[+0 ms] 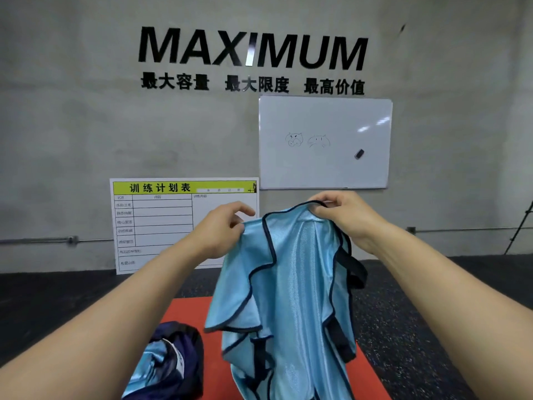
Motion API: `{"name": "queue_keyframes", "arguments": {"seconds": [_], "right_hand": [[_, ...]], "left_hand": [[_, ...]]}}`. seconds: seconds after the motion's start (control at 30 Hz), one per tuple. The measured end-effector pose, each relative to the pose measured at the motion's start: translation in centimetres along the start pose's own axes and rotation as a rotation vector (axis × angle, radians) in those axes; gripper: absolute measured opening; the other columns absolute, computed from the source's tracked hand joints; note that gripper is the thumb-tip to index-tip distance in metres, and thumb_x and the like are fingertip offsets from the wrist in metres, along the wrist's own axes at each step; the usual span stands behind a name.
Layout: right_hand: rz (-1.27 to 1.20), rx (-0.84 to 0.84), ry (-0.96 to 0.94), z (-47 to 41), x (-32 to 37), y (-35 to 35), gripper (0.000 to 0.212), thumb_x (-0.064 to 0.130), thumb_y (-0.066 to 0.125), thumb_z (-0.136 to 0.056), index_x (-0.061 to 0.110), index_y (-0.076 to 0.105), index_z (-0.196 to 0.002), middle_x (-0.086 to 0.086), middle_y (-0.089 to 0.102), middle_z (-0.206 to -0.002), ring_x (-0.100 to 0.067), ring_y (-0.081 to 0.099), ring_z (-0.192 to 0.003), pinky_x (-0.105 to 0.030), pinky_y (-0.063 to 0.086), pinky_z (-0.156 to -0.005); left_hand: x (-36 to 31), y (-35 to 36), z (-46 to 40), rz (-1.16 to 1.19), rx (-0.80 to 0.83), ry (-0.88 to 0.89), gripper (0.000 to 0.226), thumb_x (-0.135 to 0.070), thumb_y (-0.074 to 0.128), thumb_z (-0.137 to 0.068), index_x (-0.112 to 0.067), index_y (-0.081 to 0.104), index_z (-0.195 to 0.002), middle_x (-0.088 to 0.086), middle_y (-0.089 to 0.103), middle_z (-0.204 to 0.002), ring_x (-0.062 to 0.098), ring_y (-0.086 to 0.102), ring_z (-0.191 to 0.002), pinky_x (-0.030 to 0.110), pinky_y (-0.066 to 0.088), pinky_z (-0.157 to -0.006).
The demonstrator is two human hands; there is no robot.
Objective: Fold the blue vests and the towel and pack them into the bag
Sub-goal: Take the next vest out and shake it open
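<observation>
Both grips, left hand [222,226] and right hand [343,215], pinch the slick blue vest [291,298] by its top edge, so it may slip free.

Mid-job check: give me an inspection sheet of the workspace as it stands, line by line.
Surface: red mat on dark speckled floor.
Job's things: blue vest held up, unfolded; dark bag on the mat with blue fabric inside; towel not identifiable.
Clutter: nothing seen.
Grippers: left hand pinches the vest's top edge; right hand grips its collar trim.
Cables: nothing seen.
Surroundings: concrete wall, whiteboard with eraser, training chart leaning against the wall.
</observation>
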State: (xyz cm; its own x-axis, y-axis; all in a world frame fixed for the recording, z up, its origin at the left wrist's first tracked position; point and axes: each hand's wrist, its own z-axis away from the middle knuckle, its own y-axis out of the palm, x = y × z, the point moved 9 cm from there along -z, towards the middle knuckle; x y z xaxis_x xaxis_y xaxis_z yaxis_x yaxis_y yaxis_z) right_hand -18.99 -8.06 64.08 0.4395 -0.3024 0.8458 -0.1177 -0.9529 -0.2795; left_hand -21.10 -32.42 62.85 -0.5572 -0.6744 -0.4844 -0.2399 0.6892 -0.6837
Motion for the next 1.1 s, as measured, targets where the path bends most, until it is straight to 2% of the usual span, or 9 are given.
{"name": "queue_keyframes", "arguments": {"seconds": [0.13,0.23,0.33,0.47,0.57,0.7,0.83,0.97,1.1], "right_hand": [[0.004,0.015,-0.010,-0.1,1.0,0.2,0.017,0.000,0.074,-0.089,0.014,0.074,-0.100,-0.017,0.074,-0.112,-0.019,0.071,-0.091,-0.025,0.059,-0.083],[0.039,0.032,-0.012,-0.2,1.6,0.3,0.021,0.000,0.075,-0.089,0.014,0.075,-0.104,-0.014,0.075,-0.110,-0.026,0.073,-0.100,-0.033,0.060,-0.090],[0.058,0.025,-0.031,-0.1,2.2,0.3,0.018,0.004,0.073,-0.092,0.011,0.075,-0.108,-0.013,0.077,-0.105,-0.021,0.074,-0.092,-0.030,0.061,-0.086],[0.098,0.027,-0.022,-0.1,2.2,0.2,0.011,0.015,0.071,-0.096,0.014,0.079,-0.103,-0.009,0.078,-0.100,-0.018,0.073,-0.088,-0.034,0.060,-0.088],[0.102,0.019,0.004,-0.2,1.7,0.1,0.014,0.022,0.069,-0.097,0.012,0.078,-0.102,-0.010,0.078,-0.102,-0.019,0.072,-0.088,-0.038,0.058,-0.091],[0.077,-0.052,0.026,-0.6,1.1,-1.6,0.017,0.025,0.069,-0.098,0.010,0.076,-0.101,-0.008,0.078,-0.102,-0.022,0.074,-0.091,-0.039,0.058,-0.091],[0.091,-0.088,0.050,-1.0,-0.1,-3.7,0.009,0.016,0.070,-0.096,0.010,0.076,-0.100,-0.011,0.077,-0.103,-0.017,0.072,-0.088,-0.033,0.057,-0.089],[0.076,-0.103,0.077,-1.2,-1.2,-4.2,0.011,0.009,0.068,-0.097,0.009,0.075,-0.105,-0.011,0.076,-0.107,-0.018,0.071,-0.093,-0.026,0.056,-0.083],[0.031,-0.079,0.091,-1.1,-1.9,-4.1,0.014,0.006,0.065,-0.098,0.011,0.075,-0.105,-0.007,0.077,-0.102,-0.023,0.073,-0.098,-0.027,0.055,-0.080]], "left_hand": [[-0.8,0.5,0.3,0.067,-0.030,-0.030,0.034,-0.005,0.032,-0.102,-0.022,0.059,-0.114,-0.007,0.044,-0.061,0.006,0.037,-0.052,0.018,0.029,-0.047],[-1.6,1.1,1.1,0.221,0.003,-0.062,0.021,-0.040,0.038,-0.108,-0.025,0.053,-0.104,0.001,0.058,-0.083,0.012,0.048,-0.074,0.021,0.037,-0.065],[-2.1,2.3,1.6,0.160,0.130,-0.070,0.057,-0.074,0.065,-0.080,-0.032,0.045,-0.113,0.004,0.066,-0.102,0.012,0.058,-0.084,0.028,0.045,-0.074],[-2.0,3.4,1.5,-0.120,0.170,0.019,0.097,-0.060,0.089,-0.056,-0.040,0.029,-0.130,-0.007,0.069,-0.093,0.014,0.067,-0.086,0.038,0.055,-0.079],[-1.7,2.6,1.1,-0.290,0.042,0.028,0.082,-0.023,0.075,-0.071,-0.032,0.027,-0.138,-0.002,0.057,-0.081,0.021,0.058,-0.077,0.036,0.044,-0.063],[0.7,0.7,0.3,-0.124,-0.065,-0.034,0.058,-0.006,0.066,-0.083,-0.028,0.045,-0.132,-0.004,0.063,-0.094,0.023,0.060,-0.084,0.033,0.045,-0.070],[2.6,-0.1,0.0,0.102,-0.052,-0.088,0.021,-0.009,0.063,-0.096,-0.026,0.067,-0.108,-0.003,0.071,-0.098,0.016,0.067,-0.092,0.028,0.050,-0.077],[1.4,-0.2,0.3,0.096,-0.034,-0.009,0.021,-0.019,0.047,-0.107,-0.023,0.067,-0.102,-0.009,0.065,-0.086,0.004,0.056,-0.073,0.019,0.040,-0.065],[1.4,0.7,0.9,0.134,0.102,0.019,0.021,-0.047,0.073,-0.089,-0.029,0.069,-0.101,-0.011,0.071,-0.086,-0.001,0.060,-0.072,0.018,0.046,-0.069]]}}
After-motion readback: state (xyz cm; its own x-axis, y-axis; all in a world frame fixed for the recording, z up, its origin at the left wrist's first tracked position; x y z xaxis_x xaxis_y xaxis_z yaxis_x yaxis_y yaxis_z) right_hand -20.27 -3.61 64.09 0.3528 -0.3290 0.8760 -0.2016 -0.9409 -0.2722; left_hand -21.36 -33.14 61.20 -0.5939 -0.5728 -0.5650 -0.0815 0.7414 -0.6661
